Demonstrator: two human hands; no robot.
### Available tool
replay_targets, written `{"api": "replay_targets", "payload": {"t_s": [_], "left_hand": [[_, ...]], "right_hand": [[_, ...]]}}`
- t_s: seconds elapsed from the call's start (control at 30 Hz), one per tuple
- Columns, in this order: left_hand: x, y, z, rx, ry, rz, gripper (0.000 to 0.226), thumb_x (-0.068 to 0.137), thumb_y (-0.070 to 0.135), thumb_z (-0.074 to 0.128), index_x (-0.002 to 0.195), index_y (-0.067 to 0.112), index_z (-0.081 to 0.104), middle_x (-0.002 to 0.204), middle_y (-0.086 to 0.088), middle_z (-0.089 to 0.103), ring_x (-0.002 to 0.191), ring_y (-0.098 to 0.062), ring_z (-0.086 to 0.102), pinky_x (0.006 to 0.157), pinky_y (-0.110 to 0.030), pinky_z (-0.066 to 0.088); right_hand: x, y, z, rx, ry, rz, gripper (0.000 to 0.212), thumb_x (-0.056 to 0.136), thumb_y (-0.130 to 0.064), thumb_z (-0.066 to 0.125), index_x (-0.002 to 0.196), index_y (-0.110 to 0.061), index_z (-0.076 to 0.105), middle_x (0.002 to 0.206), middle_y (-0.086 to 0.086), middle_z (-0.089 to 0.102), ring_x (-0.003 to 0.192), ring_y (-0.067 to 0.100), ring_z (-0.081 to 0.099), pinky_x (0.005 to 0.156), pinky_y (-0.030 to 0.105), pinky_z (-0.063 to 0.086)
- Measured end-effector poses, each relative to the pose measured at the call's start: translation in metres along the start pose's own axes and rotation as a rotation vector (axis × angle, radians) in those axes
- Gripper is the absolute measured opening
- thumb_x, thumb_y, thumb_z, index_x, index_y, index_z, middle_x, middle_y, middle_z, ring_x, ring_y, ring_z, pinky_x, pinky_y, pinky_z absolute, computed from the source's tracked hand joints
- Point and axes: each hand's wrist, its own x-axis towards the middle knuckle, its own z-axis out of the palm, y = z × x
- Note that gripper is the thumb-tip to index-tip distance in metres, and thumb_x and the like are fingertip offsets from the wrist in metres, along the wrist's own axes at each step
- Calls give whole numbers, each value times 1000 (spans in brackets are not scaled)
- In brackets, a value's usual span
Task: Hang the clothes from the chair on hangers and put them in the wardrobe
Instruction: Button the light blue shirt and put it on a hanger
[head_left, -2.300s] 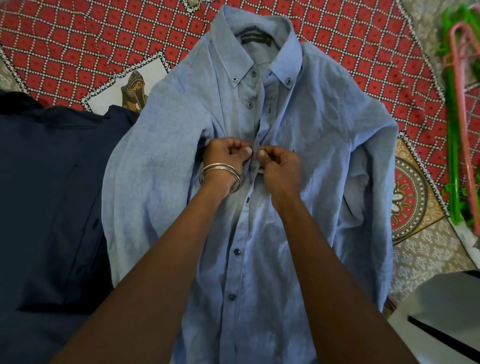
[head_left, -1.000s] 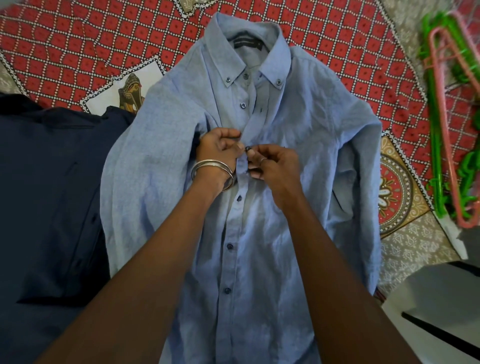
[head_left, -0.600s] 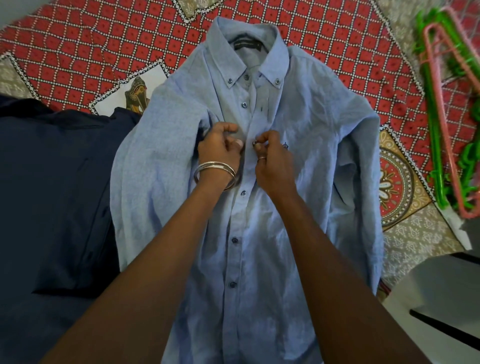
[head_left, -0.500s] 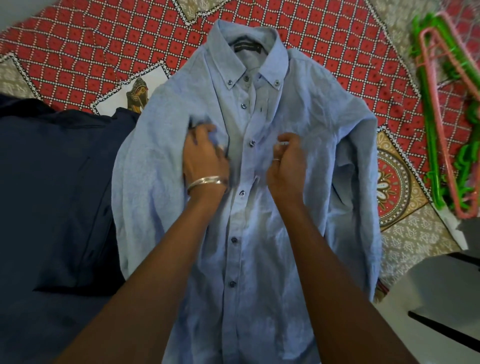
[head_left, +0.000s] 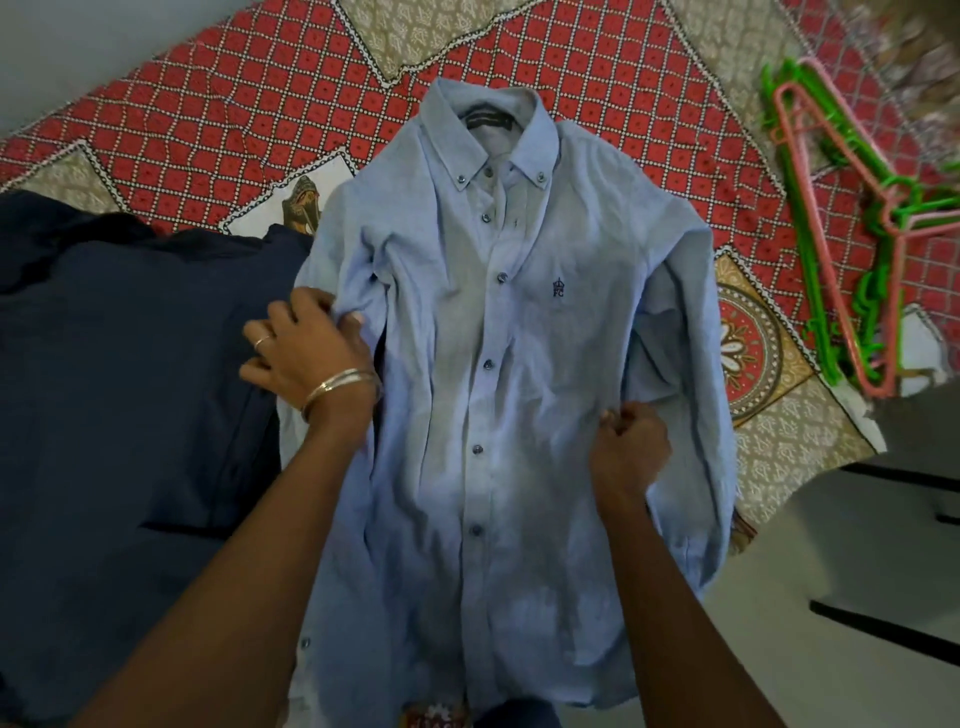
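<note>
Bedspread (head_left: 218, 135) in red checks carries everything here. Largest on it is the light blue shirt (head_left: 498, 395), lying face up, collar at the far end and hem near, buttoned most of the way down its front. Left of it, touching its edge, lies a dark navy garment (head_left: 119, 374). At the far right sit green and pink hangers (head_left: 841, 249) — well apart from the shirt.

Left hand (head_left: 306, 353) rests at the shirt's left side, thumb tucked against a fold, fingers spread onto the navy cloth. Right hand (head_left: 631, 441) is curled, pinching fabric near the right sleeve.

Shirt cloth looks thin, soft and light — it likely sags and creases wherever it is lifted. The 2 shoulders or the stiffer collar seem the best holds, since a hanger must enter there.
</note>
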Motion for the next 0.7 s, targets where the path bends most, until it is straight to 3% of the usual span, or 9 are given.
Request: {"api": "replay_targets", "payload": {"t_s": [0.13, 0.27, 0.37, 0.43, 0.5, 0.53, 0.57, 0.63, 0.7], "left_hand": [[16, 0, -25, -408, -35, -141, 22, 89, 27, 61, 105, 14, 62, 109, -8, 64, 110, -27, 53, 91, -37, 36], [37, -16, -65, -600, 111, -168, 26, 91, 21, 57, 109, 4, 63, 111, -13, 66, 105, -26, 59, 90, -25, 39], [65, -31, -87, -429, 180, -100, 28, 89, 19, 55, 114, 8, 63, 119, -14, 62, 112, -29, 55, 92, -29, 38], [74, -42, -97, -137, 203, -28, 27, 86, 17, 55, 112, 15, 63, 130, -18, 52, 124, -37, 44, 97, -45, 37], [73, -49, -102, 67, 215, 114, 29, 86, 15, 53, 114, 9, 58, 135, -25, 42, 127, -47, 35, 98, -56, 32], [67, -50, -103, 95, 216, 256, 31, 87, 15, 48, 114, 2, 57, 129, -29, 46, 121, -48, 40, 94, -56, 36], [58, -47, -100, 119, 180, 431, 31, 88, 15, 44, 110, -1, 58, 119, -30, 52, 110, -47, 48, 86, -54, 42], [24, -37, -85, 144, -41, 681, 26, 92, 14, 46, 105, -2, 62, 101, -29, 62, 92, -45, 59, 75, -51, 48], [-15, -34, -63, 89, -286, 636, 30, 96, 23, 49, 102, -2, 64, 98, -29, 65, 90, -45, 61, 75, -46, 48]], "right_hand": [[-2, 4, -19, 110, 67, -76, 18, 95, -10, 48, 104, 5, 54, 102, 26, 60, 95, 39, 56, 75, 38, 38], [-10, 20, -31, 232, 102, 23, 22, 98, -12, 45, 111, 3, 54, 104, 23, 61, 99, 35, 58, 75, 29, 34], [-18, 33, -37, 290, 109, 106, 17, 96, -16, 50, 101, -1, 57, 88, 13, 57, 90, 32, 58, 71, 29, 33], [-29, 37, -44, 273, 86, 174, 15, 95, -20, 53, 99, -6, 57, 87, 10, 55, 86, 27, 55, 71, 29, 32], [-41, 39, -47, 231, 26, 172, 31, 94, -30, 58, 104, -1, 59, 92, 14, 60, 91, 29, 58, 72, 31, 35], [-47, 37, -45, 226, -9, 148, 40, 92, -36, 60, 107, 1, 60, 97, 17, 63, 95, 34, 59, 74, 34, 39], [-50, 36, -42, 223, -32, 118, 46, 90, -40, 62, 110, 1, 59, 103, 20, 64, 99, 37, 59, 78, 38, 44], [-50, 31, -38, 227, -47, 98, 51, 86, -42, 68, 112, 1, 58, 109, 22, 63, 103, 39, 59, 81, 41, 45], [-51, 22, -35, 234, -39, 111, 49, 84, -35, 72, 114, 1, 57, 111, 22, 62, 104, 38, 58, 80, 39, 43]]}}
